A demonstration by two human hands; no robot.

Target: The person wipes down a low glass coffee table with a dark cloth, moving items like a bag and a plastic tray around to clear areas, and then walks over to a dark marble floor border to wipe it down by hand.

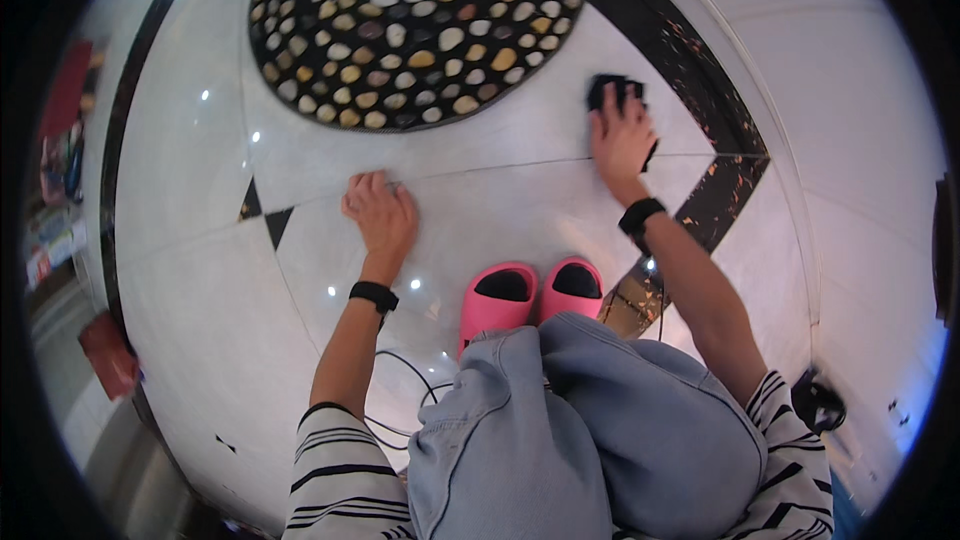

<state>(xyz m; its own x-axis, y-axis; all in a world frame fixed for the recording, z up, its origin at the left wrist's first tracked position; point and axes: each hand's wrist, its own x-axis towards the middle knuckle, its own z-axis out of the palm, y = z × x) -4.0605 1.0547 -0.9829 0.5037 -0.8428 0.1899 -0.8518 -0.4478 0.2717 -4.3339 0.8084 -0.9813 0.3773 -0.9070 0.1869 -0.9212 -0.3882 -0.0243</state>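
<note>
My right hand [624, 136] lies spread over a black cloth [604, 93], pressed against the glossy white tile floor [480, 214]. Edges of the cloth show past the fingertips and beside the palm. To the left, my left hand [381, 216] is at the floor with its fingers loosely bent and the thumb apart. Nothing shows in it, though its palm is hidden. Ahead of both hands lies a rounded black mat set with pebbles [420, 37]; neither hand touches it.
Pink slippers [501, 298] are on my feet between my arms. A dark patterned tile border [720, 202] runs along the right, near a white wall [862, 105]. Thin black cables [405, 360] lie by my left knee. A reddish-brown object [109, 354] stands at the far left.
</note>
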